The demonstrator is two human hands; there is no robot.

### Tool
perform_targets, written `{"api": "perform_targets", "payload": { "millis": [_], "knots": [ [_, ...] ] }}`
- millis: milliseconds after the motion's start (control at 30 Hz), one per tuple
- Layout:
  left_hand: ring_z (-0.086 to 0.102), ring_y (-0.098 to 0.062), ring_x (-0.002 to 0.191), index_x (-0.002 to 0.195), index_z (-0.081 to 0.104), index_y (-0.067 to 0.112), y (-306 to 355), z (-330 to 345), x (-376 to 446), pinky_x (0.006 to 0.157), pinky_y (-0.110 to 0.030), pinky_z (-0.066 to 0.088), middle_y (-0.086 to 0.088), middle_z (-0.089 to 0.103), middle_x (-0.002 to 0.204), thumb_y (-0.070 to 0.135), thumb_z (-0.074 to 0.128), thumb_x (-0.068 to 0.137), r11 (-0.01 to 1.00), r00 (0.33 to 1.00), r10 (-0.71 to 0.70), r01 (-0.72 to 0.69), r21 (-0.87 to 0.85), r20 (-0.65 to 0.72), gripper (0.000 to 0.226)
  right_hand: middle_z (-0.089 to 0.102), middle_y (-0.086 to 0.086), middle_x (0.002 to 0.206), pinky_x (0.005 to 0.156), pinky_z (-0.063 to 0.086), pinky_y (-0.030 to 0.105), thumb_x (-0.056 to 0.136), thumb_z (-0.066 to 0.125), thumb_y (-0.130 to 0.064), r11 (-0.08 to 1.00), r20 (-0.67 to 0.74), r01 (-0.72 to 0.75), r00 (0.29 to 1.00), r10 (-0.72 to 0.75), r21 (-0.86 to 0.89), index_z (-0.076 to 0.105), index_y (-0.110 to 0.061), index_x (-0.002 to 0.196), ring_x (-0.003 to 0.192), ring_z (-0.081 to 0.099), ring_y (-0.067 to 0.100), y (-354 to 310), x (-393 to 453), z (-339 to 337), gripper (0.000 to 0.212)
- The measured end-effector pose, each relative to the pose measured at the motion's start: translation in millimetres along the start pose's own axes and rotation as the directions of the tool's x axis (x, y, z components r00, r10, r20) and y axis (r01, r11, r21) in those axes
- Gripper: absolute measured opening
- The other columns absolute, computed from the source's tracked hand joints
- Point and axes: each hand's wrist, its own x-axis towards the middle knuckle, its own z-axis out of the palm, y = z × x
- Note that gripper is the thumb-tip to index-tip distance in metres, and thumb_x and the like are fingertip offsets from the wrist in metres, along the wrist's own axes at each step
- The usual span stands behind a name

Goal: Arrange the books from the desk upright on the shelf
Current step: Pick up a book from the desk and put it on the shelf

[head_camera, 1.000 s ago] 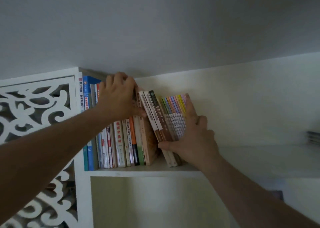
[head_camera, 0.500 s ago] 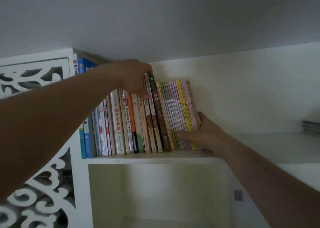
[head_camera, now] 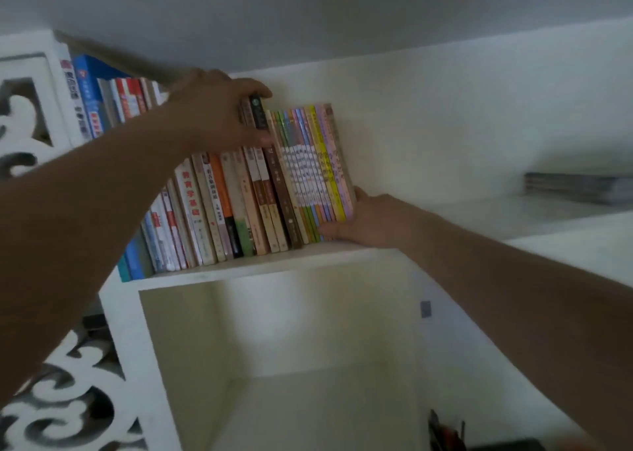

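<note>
Nearest to the camera, two bare forearms reach up and forward to the white shelf [head_camera: 260, 265]. Below the hands there is an open white compartment [head_camera: 284, 348], and in its lower right corner some dark object shows, too blurred to name.

The left hand [head_camera: 219, 111] is at the top of the row of books [head_camera: 239, 193]. Its fingers are curled over the upper ends of the spines, and they grip the top of a dark brown book [head_camera: 279, 190], with the thumb lower on the spines. This book stands almost upright in the middle of the row, directly under the left hand.

The right hand [head_camera: 363, 219] is lower, at the right end of the row. Its fingers are straight and lie flat against the cover of the last book, and the thumb lies along the bottom of the thin coloured books [head_camera: 315, 163], just above the shelf board. These thin books stand between the two hands and lean a little to the left.

To the left of the left hand stand more books, among them a tall blue book [head_camera: 87, 101], next to a white carved panel [head_camera: 30, 108]. Far to the right of the right hand a flat stack of books [head_camera: 579, 188] lies, blurred.
</note>
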Motion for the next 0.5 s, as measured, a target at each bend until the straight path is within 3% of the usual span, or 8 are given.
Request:
{"api": "perform_targets", "payload": {
  "millis": [67,133,200,267,333,367,433,500],
  "knots": [
    [0.035,-0.045,0.143,0.149,0.036,0.048,4.9,15.3,-12.3,0.116,-0.061,0.028,-0.018,0.044,0.152,0.083,0.050,0.070,1.000,0.993,0.002,-0.004,-0.023,-0.119,0.087,0.060,0.011,0.144,0.100,0.047,0.037,0.096,0.032,-0.081,0.980,0.003,-0.026,1.000,0.027,-0.197,0.049,-0.029,0.152,0.122,0.060,0.031,-0.1,-23.7,-3.2,0.078],
    [0.036,-0.046,0.142,0.147,0.043,0.039,27.0,41.3,-42.5,0.116,-0.055,0.026,-0.019,0.041,0.153,0.053,0.062,0.079,0.996,0.955,0.014,-0.038,-0.075,-0.297,0.072,0.064,0.014,0.131,0.088,0.044,0.038,0.105,0.022,-0.069,0.945,-0.078,0.010,0.996,-0.038,-0.326,0.059,-0.023,0.138,0.116,0.062,0.034,3.1,-54.0,1.7,0.067],
    [0.046,-0.045,0.132,0.138,0.056,0.031,71.7,77.8,-90.6,0.108,-0.045,0.031,-0.019,0.049,0.143,0.027,0.064,0.082,0.967,0.882,0.022,-0.138,-0.214,-0.470,0.057,0.062,0.012,0.134,0.094,0.042,0.044,0.104,0.037,-0.057,0.882,-0.237,0.076,0.949,-0.206,-0.465,0.056,-0.021,0.141,0.122,0.060,0.037,19.7,-87.4,22.3,0.055],
    [0.053,-0.043,0.122,0.126,0.067,0.024,137.6,117.3,-148.2,0.105,-0.040,0.033,-0.016,0.057,0.129,0.018,0.067,0.086,0.856,0.848,0.038,-0.301,-0.421,-0.528,0.041,0.049,0.016,0.152,0.111,0.038,0.050,0.091,0.058,-0.036,0.860,-0.306,0.177,0.885,-0.352,-0.478,0.048,-0.015,0.152,0.142,0.044,0.036,52.6,-130.9,55.0,0.066],
    [0.055,-0.037,0.117,0.117,0.073,0.020,206.0,158.9,-206.7,0.106,-0.034,0.034,-0.012,0.060,0.121,0.014,0.073,0.086,0.707,0.874,0.028,-0.360,-0.608,-0.485,0.031,0.047,0.014,0.153,0.109,0.047,0.048,0.091,0.061,-0.022,0.929,-0.272,0.259,0.904,-0.329,-0.264,0.048,-0.015,0.153,0.142,0.045,0.028,97.6,-184.4,94.6,0.064],
    [0.055,-0.033,0.116,0.113,0.075,0.019,239.3,182.9,-233.8,0.105,-0.029,0.033,-0.009,0.061,0.119,0.012,0.076,0.085,0.628,0.912,0.016,-0.329,-0.706,-0.411,0.028,0.049,0.009,0.148,0.102,0.052,0.045,0.093,0.061,-0.021,0.962,-0.227,0.196,0.945,-0.237,-0.188,0.048,-0.018,0.154,0.133,0.051,0.024,124.2,-212.3,111.4,0.062],
    [0.056,-0.025,0.113,0.108,0.075,0.024,303.0,230.0,-281.7,0.102,-0.022,0.034,0.000,0.061,0.115,0.013,0.078,0.083,0.473,0.984,0.032,-0.167,-0.865,-0.173,0.028,0.051,-0.002,0.141,0.098,0.053,0.043,0.094,0.059,-0.022,0.989,-0.113,-0.061,0.993,0.046,-0.133,0.048,-0.029,0.151,0.121,0.055,0.018,187.6,-268.7,140.8,0.058],
    [0.053,-0.015,0.112,0.109,0.072,0.030,358.1,275.0,-320.7,0.099,-0.022,0.036,0.008,0.057,0.114,0.019,0.076,0.084,0.427,0.985,0.164,-0.014,-0.904,0.062,0.027,0.048,-0.007,0.145,0.103,0.052,0.043,0.096,0.059,-0.024,0.932,0.012,-0.321,0.945,0.328,-0.170,0.048,-0.038,0.148,0.122,0.054,0.017,250.4,-318.5,164.0,0.056]
  ]
}}
